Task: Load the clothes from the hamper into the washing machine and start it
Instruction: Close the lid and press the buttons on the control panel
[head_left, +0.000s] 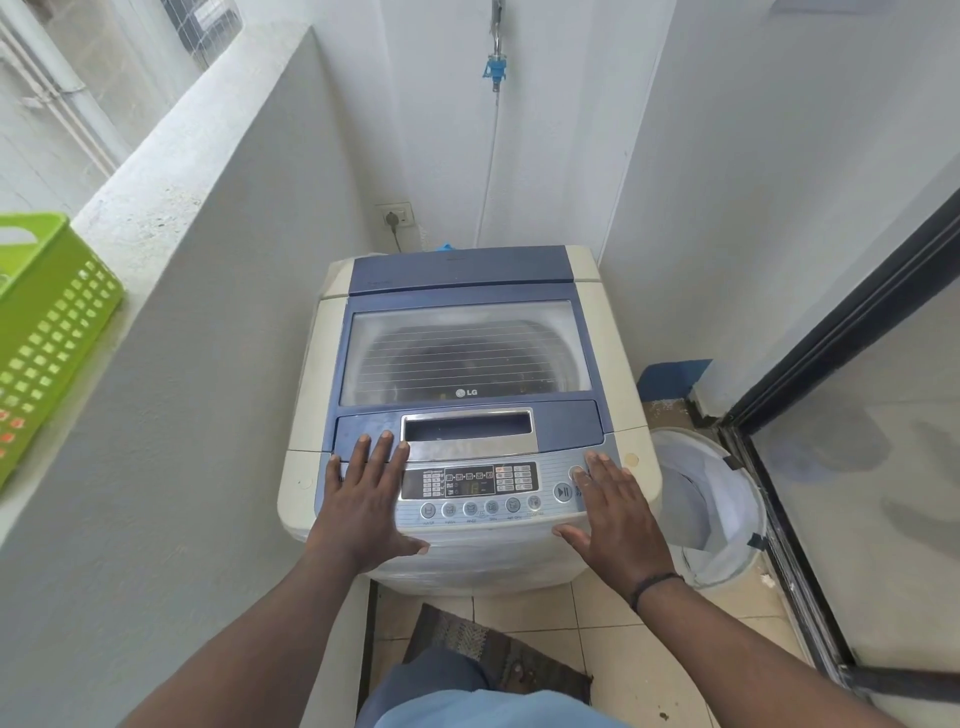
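A top-loading washing machine (462, 322) with a blue lid stands in a narrow corner, its lid closed; dark shapes show dimly through the lid window. The control panel (470, 486) at the front shows a lit display. My left hand (363, 499) lies flat, fingers apart, on the panel's left end. My right hand (613, 514) lies flat on the right end, its fingertips by the round buttons beside the play/pause button (562, 491). A white mesh hamper (711, 509) stands on the floor right of the machine; only white lining shows inside.
A green perforated plastic basket (47, 332) sits on the ledge at left. A low wall hems in the machine's left side, and a dark-framed glass door (857, 415) runs along the right. A dark mat (493, 654) lies on the tiled floor.
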